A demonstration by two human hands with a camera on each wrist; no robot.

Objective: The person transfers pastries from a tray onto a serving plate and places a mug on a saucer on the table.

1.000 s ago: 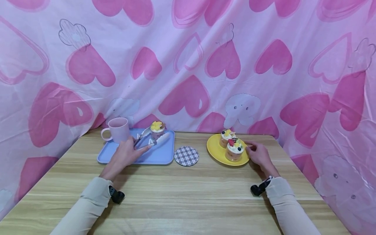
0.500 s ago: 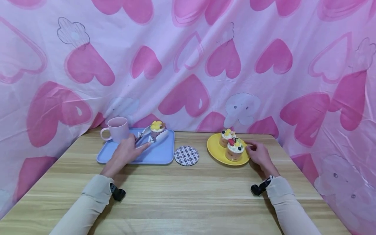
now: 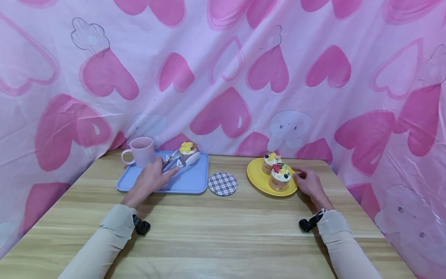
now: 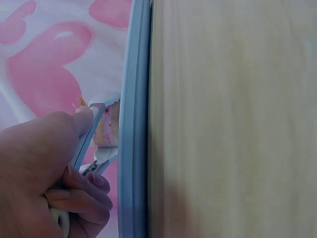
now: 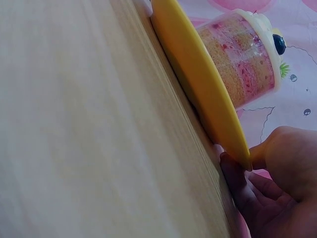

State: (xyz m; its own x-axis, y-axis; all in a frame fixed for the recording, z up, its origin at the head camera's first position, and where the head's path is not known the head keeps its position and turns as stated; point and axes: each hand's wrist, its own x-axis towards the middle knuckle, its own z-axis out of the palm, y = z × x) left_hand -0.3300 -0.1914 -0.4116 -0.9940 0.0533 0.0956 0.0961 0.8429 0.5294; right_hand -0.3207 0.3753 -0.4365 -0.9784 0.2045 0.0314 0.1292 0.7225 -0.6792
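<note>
My left hand (image 3: 150,178) grips a pair of tongs (image 4: 88,134) over the blue tray (image 3: 188,187). The white tong tips lie on either side of a cake cup (image 3: 187,148) topped with yellow fruit, right at its walls. That cup is at the tray's back right. On the other side, my right hand (image 3: 309,185) pinches the rim of a yellow plate (image 3: 256,181), thumb above and fingers below in the right wrist view. Two cake cups stand on this plate: a front one (image 3: 280,182) with strawberry and blueberry, partly hiding a back one (image 3: 268,167).
A pink mug (image 3: 143,152) stands at the tray's back left, beside my left hand. Between tray and plate lies a round checked coaster (image 3: 223,184). A pink heart-patterned cloth (image 3: 223,58) hangs behind the wooden table (image 3: 223,240).
The tongs have narrowed: their near arm has swung in from the right toward the cake cup. My right hand keeps its hold on the plate. The head view has shifted slightly.
</note>
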